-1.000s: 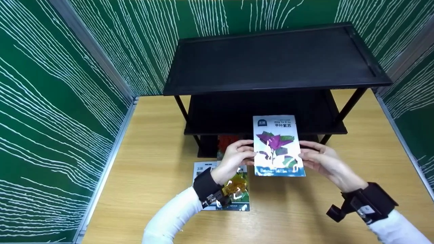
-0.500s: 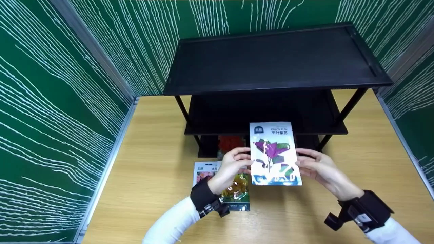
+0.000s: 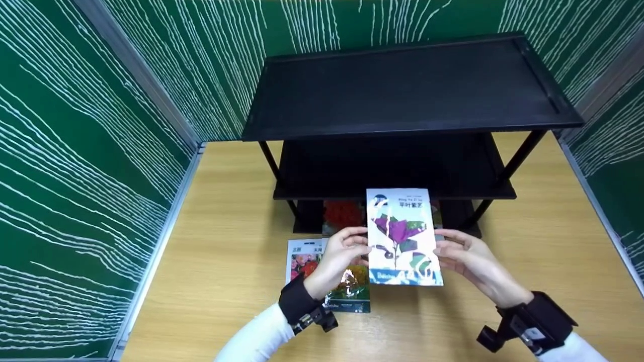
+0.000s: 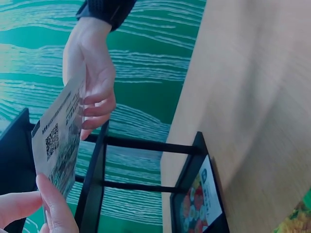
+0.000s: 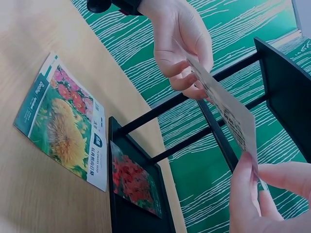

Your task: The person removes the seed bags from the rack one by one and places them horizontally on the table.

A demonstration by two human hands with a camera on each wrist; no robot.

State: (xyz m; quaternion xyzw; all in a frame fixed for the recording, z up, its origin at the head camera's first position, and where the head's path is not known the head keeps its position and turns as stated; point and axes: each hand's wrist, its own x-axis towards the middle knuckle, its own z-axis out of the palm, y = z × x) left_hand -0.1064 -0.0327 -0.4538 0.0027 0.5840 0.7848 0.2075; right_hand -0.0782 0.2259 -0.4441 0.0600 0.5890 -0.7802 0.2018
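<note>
A white seed packet (image 3: 402, 236) with purple leaves on its front is held up before the shelf, its face toward the head camera. My left hand (image 3: 338, 261) pinches its left edge, and my right hand (image 3: 470, 264) grips the right edge. On its back, a QR code (image 4: 52, 141) shows in the left wrist view. Below the left hand, a yellow-flower seed packet (image 5: 65, 133) overlaps a pink-and-red-flower packet (image 5: 73, 94) on the table. Parts of both are hidden by the left hand and wrist in the head view.
A black tiered shelf (image 3: 412, 90) stands behind the hands. On its lowest tier lie a red-flower packet (image 3: 343, 214) and another packet (image 4: 197, 199), partly covered by the held one in the head view. Green walls (image 3: 75, 166) with white streaks enclose the wooden table (image 3: 226, 241).
Both hands have drawn the purple-leaf packet down and slightly left in the head view, away from the shelf. More of the packets on the lowest tier shows. The table packets stay put.
</note>
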